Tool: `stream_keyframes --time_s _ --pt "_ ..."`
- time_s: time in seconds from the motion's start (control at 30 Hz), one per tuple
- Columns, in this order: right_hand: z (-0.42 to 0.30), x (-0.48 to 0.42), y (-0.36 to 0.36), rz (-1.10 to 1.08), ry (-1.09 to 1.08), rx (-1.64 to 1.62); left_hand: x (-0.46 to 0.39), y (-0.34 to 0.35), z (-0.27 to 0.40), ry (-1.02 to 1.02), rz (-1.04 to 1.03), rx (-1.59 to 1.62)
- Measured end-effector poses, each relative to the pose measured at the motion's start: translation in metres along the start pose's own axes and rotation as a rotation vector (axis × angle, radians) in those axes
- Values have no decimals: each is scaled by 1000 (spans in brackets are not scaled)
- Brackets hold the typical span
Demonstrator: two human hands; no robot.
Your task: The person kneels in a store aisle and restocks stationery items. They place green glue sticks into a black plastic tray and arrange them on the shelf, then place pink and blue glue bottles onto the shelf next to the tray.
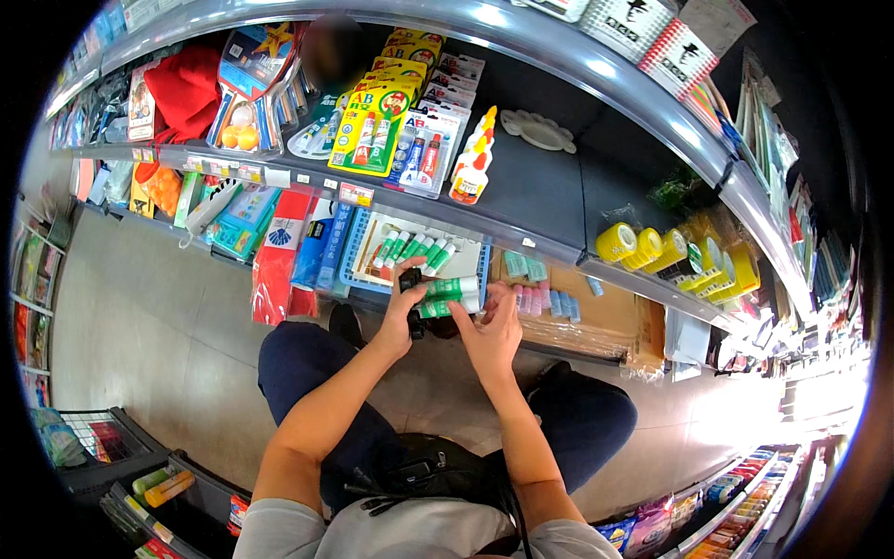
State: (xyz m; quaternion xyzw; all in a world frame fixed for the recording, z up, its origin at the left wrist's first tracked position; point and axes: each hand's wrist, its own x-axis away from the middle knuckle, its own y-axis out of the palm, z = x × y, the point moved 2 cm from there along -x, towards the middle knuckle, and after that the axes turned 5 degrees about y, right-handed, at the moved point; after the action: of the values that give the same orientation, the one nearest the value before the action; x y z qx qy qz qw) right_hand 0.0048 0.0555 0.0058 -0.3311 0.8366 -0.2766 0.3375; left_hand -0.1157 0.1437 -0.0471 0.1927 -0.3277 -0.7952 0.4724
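Observation:
Several green-and-white glue sticks point(447, 288) with black ends lie between my two hands, above the edge of the lower shelf. My left hand point(401, 307) is closed around their black ends. The fingers of my right hand point(489, 328) touch the white ends, with the thumb against the lower stick. Just behind them, a blue plastic basket point(355, 244) holds a row of similar green-and-white glue sticks point(412, 250). Small pink erasers or bottles point(532, 300) and blue ones point(564, 306) stand on cardboard to the right of my right hand; their exact kind is unclear.
The upper shelf bears carded AB glue point(370, 133), white glue bottles point(472, 171), a white scalloped dish point(538, 131) and rolls of yellow tape point(616, 242). Its front edge point(489, 223) overhangs the lower shelf. Red packets point(281, 258) hang at the left. My knees flank my arms.

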Motion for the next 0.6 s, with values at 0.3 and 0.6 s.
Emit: stream_keyframes --time_s 0.3,0.6 --pt "12 18 -6 -81 535 -720 17 22 15 269 -182 -504" --pt "73 2 -68 150 718 -1319 9 2 6 -36 -62 285"
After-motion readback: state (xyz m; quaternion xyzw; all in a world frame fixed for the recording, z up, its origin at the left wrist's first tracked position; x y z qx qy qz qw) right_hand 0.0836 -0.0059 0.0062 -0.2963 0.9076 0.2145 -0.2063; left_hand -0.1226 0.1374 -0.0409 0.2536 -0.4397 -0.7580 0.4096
